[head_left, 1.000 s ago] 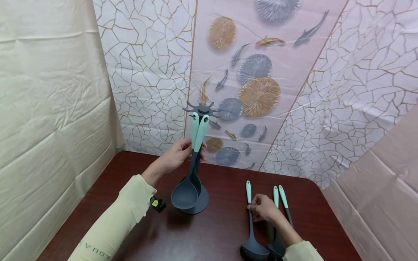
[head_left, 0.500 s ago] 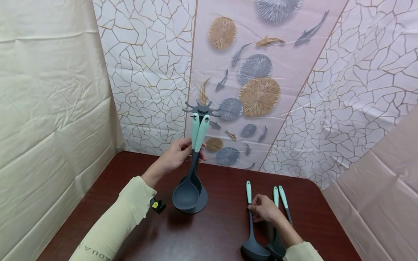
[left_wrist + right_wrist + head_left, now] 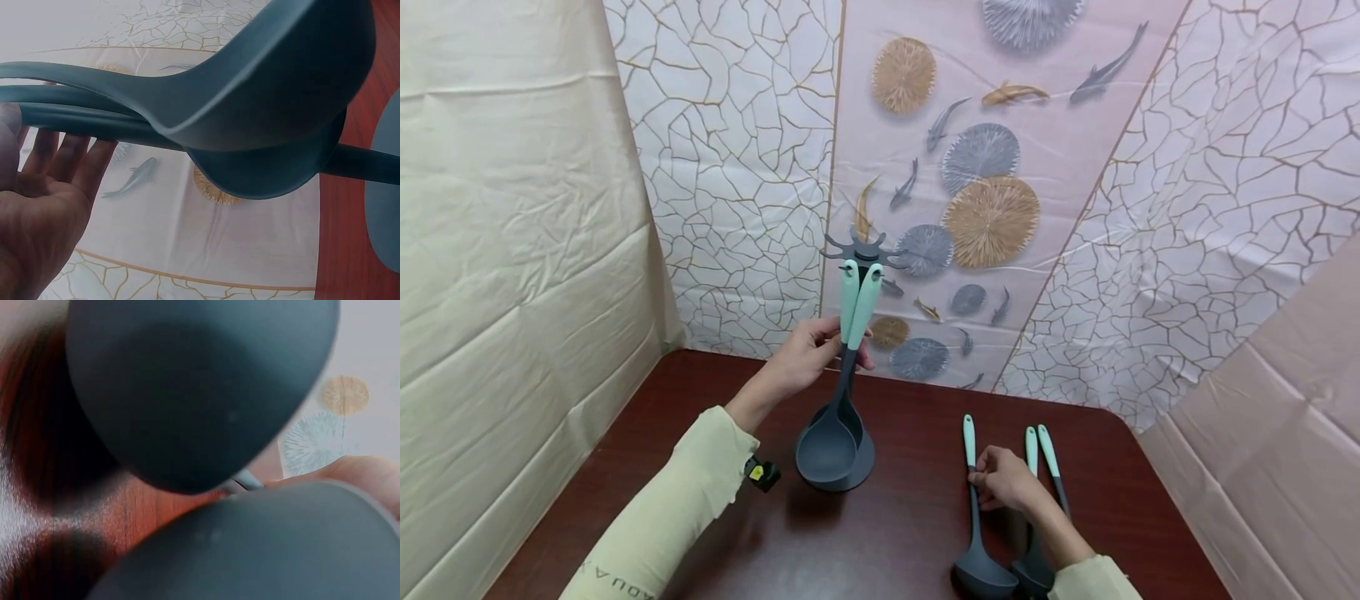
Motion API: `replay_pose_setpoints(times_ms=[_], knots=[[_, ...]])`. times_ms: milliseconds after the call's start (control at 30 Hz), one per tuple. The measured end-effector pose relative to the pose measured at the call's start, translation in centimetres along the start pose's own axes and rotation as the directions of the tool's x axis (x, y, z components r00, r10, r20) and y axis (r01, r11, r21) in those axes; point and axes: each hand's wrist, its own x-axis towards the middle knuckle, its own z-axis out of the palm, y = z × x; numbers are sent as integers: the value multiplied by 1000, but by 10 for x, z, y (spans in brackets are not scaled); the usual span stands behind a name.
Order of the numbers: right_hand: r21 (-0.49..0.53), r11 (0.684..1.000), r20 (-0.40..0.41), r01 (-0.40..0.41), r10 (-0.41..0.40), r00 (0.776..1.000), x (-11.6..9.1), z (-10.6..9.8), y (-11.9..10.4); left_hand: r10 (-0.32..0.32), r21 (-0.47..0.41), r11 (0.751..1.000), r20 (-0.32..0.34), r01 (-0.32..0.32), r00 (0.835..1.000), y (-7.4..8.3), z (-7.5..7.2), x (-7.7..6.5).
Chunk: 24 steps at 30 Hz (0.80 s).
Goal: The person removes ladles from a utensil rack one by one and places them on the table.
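Observation:
My left hand grips the post of a dark grey utensil stand, whose hooked top spreads above it. Two utensils with mint handles hang at the stand's front. The nearer is a ladle; the other's bowl shows partly behind it. Below them is the stand's round base; whether it touches the table is hard to tell. Over on the right, my right hand pinches the dark shaft of another mint-handled ladle, its bowl low in the head view.
Two more utensils with mint handles lie right of the pinched ladle, partly hidden by the right forearm. The dark red-brown table ends at patterned cloth behind and plain cloth at the left.
The hanging ladle and the stand's lower end have shifted very slightly, and the head view has drifted a little. Both hands keep their holds in nearly the same places.

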Motion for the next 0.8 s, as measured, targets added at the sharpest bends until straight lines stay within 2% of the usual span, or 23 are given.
replay_pose_setpoints(times_ms=[333,467,567,700,800], knots=[[8,999,62,-41,40,997,-5,-7,-7,33,20,999,-15,-33,999,0,1,0],[-34,999,65,-33,35,997,-8,-12,-13,39,26,999,-29,-38,999,0,2,0],[-128,992,36,18,-14,999,-11,-16,-19,36,34,999,-40,-35,999,-1,3,1],[-259,959,-24,116,-126,992,-15,-22,-29,31,49,998,-63,-28,998,0,4,0],[-281,945,-67,166,-192,979,-21,-22,-40,26,55,998,-84,-21,996,0,6,0]])
